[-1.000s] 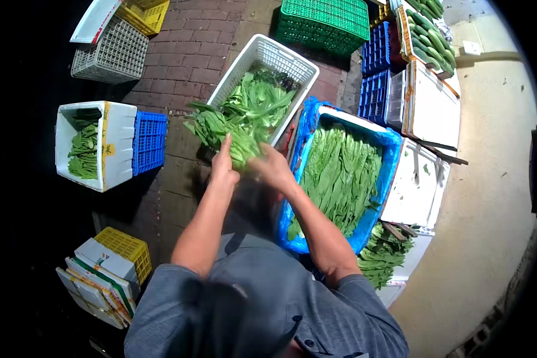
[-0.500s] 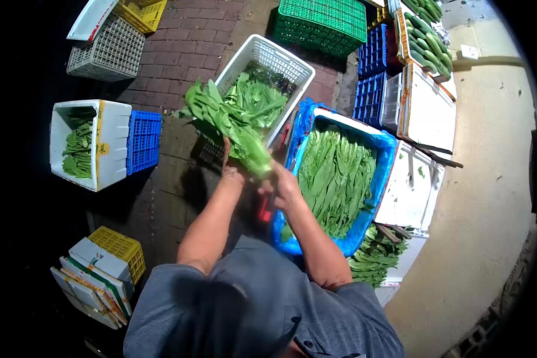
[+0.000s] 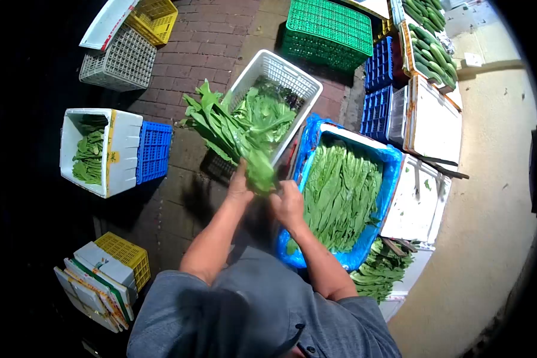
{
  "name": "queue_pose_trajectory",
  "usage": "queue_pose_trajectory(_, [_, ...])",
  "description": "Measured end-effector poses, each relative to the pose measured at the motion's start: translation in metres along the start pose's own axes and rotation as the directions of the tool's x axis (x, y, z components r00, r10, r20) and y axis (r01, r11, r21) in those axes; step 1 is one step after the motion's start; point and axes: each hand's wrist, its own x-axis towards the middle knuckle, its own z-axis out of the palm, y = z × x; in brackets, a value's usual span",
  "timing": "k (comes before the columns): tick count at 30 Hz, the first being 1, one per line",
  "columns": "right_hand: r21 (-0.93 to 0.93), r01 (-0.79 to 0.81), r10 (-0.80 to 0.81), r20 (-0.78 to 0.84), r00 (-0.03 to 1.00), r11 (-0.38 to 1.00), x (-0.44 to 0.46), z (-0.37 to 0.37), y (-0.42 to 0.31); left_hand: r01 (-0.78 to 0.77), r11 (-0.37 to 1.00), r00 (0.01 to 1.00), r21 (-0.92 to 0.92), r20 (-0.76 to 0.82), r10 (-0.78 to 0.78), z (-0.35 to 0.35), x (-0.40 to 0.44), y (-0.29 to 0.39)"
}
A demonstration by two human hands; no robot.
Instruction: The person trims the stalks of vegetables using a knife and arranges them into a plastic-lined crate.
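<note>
A leafy green bunch (image 3: 230, 131) hangs over the near left side of a white basket (image 3: 312, 87), its leaves pointing up and left. My left hand (image 3: 240, 185) holds it from the left, just above the pale stem end. At the stem end my right hand (image 3: 287, 204) is closed; what its fingers hold is hidden. More leafy greens (image 3: 269, 113) lie inside the white basket. To the right, a box lined with blue plastic (image 3: 389, 156) holds long green leaves (image 3: 343, 191) laid side by side.
Stacked green crates (image 3: 328, 30) stand beyond the basket. On the right are blue crates (image 3: 378, 62), foam boxes (image 3: 435, 122) and cucumbers (image 3: 432, 53). At left stand a foam box of greens (image 3: 124, 152), a blue crate (image 3: 154, 152) and a yellow crate (image 3: 125, 250).
Both hands and the bunch have shifted lower in the view since half a second ago, and my right hand has closed at the stem end. The red thing seen below it no longer shows.
</note>
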Motion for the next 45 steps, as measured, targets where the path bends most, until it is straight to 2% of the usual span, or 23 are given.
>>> queue_pose_trajectory(4, [0.082, -0.018, 0.025, -0.086, 0.996, 0.997, -0.002, 0.009, 0.007, -0.042, 0.997, 0.999, -0.06, -0.028, 0.041, -0.009, 0.008, -0.009])
queue_pose_trajectory(5, [0.071, 0.017, -0.009, -0.114, 0.993, 0.997, -0.003, 0.011, 0.011, 0.001, 0.995, 0.99, -0.104, -0.14, -0.015, -0.012, 0.01, -0.014])
queue_pose_trajectory(8, [0.132, -0.056, 0.078, -0.166, 0.983, 0.99, -0.001, 0.012, 0.005, 0.0, 0.99, 0.981, -0.142, -0.19, -0.027, -0.016, 0.016, -0.021])
queue_pose_trajectory(9, [0.24, -0.114, 0.157, -0.17, 0.973, 0.964, 0.001, 0.012, 0.002, -0.005, 0.987, 0.989, -0.163, -0.144, -0.019, -0.011, 0.016, -0.023])
queue_pose_trajectory(12, [0.478, -0.274, 0.367, -0.113, 0.923, 0.835, 0.009, 0.006, -0.003, -0.012, 0.969, 0.988, -0.246, -0.153, -0.027, 0.0, 0.015, -0.01])
queue_pose_trajectory(14, [0.545, -0.371, 0.456, -0.024, 0.889, 0.752, 0.023, 0.0, -0.002, 0.03, 0.986, 0.941, -0.167, -0.328, -0.084, 0.021, 0.002, 0.01])
queue_pose_trajectory(16, [0.473, -0.328, 0.373, 0.0, 0.928, 0.818, 0.041, 0.005, 0.009, 0.017, 0.983, 0.965, -0.18, -0.255, -0.063, 0.009, 0.003, 0.016])
queue_pose_trajectory(20, [0.358, -0.4, 0.364, 0.166, 0.916, 0.844, 0.048, -0.005, 0.023, -0.013, 1.0, 0.965, -0.026, -0.262, 0.006, 0.013, -0.012, 0.024])
queue_pose_trajectory(24, [0.488, -0.355, 0.307, 0.179, 0.935, 0.797, 0.026, -0.034, 0.016, 0.054, 0.979, 0.995, 0.199, -0.091, -0.036, 0.004, -0.013, -0.001])
queue_pose_trajectory(26, [0.63, -0.446, 0.425, 0.197, 0.884, 0.635, 0.003, -0.043, 0.031, 0.245, 0.94, 0.963, 0.239, 0.052, -0.265, 0.041, -0.032, -0.011])
queue_pose_trajectory(28, [0.709, -0.388, 0.479, 0.08, 0.874, 0.589, -0.021, -0.054, 0.047, 0.216, 0.896, 0.963, 0.388, 0.067, -0.261, 0.057, -0.038, -0.031])
queue_pose_trajectory(30, [0.698, -0.365, 0.558, -0.06, 0.828, 0.616, -0.058, -0.088, 0.056, 0.28, 0.836, 0.916, 0.472, 0.129, -0.38, 0.058, -0.037, -0.057])
queue_pose_trajectory(31, [0.685, -0.38, 0.582, -0.08, 0.809, 0.622, -0.083, -0.096, 0.074, 0.214, 0.784, 0.907, 0.583, 0.18, -0.382, 0.065, -0.043, -0.073])
queue_pose_trajectory(34, [0.759, -0.415, 0.741, -0.129, 0.659, 0.502, -0.148, -0.137, 0.078, 0.082, 0.613, 0.811, 0.786, 0.305, -0.499, 0.126, -0.073, -0.105])
queue_pose_trajectory(35, [0.625, -0.529, 0.772, -0.197, 0.604, 0.573, -0.175, -0.143, 0.094, 0.047, 0.552, 0.765, 0.832, 0.326, -0.556, 0.142, -0.082, -0.128])
queue_pose_trajectory(36, [0.633, -0.598, 0.838, -0.155, 0.523, 0.491, -0.2, -0.154, 0.099, 0.007, 0.489, 0.711, 0.872, 0.34, -0.616, 0.158, -0.096, -0.15])
queue_pose_trajectory(38, [0.725, -0.457, 0.839, -0.318, 0.442, 0.515, -0.259, -0.146, 0.117, 0.008, 0.401, 0.663, 0.916, 0.295, -0.688, 0.179, -0.125, -0.198])
queue_pose_trajectory(39, [0.783, -0.488, 0.906, -0.222, 0.359, 0.386, -0.281, -0.158, 0.113, -0.05, 0.232, 0.593, 0.972, 0.215, -0.776, 0.185, -0.129, -0.22])
queue_pose_trajectory(40, [0.802, -0.469, 0.919, -0.243, 0.311, 0.371, -0.305, -0.162, 0.121, -0.133, 0.062, 0.53, 0.989, 0.124, -0.839, 0.191, -0.133, -0.25])
queue_pose_trajectory(41, [0.819, -0.429, 0.92, -0.293, 0.259, 0.382, -0.327, -0.158, 0.125, -0.164, 0.147, 0.473, 0.975, 0.209, -0.856, 0.197, -0.151, -0.281])
queue_pose_trajectory(42, [0.834, -0.382, 0.916, -0.341, 0.211, 0.398, -0.345, -0.156, 0.132, -0.2, 0.046, 0.423, 0.979, 0.128, -0.897, 0.204, -0.161, -0.314])
queue_pose_trajectory(43, [0.857, -0.431, 0.959, -0.25, 0.133, 0.283, -0.362, -0.164, 0.132, -0.275, -0.01, 0.402, 0.961, 0.106, -0.91, 0.217, -0.183, -0.344])
queue_pose_trajectory(45, [0.86, -0.335, 0.916, -0.401, 0.021, 0.385, -0.396, -0.143, 0.151, -0.296, -0.008, 0.294, 0.955, 0.084, -0.952, 0.211, -0.202, -0.418])
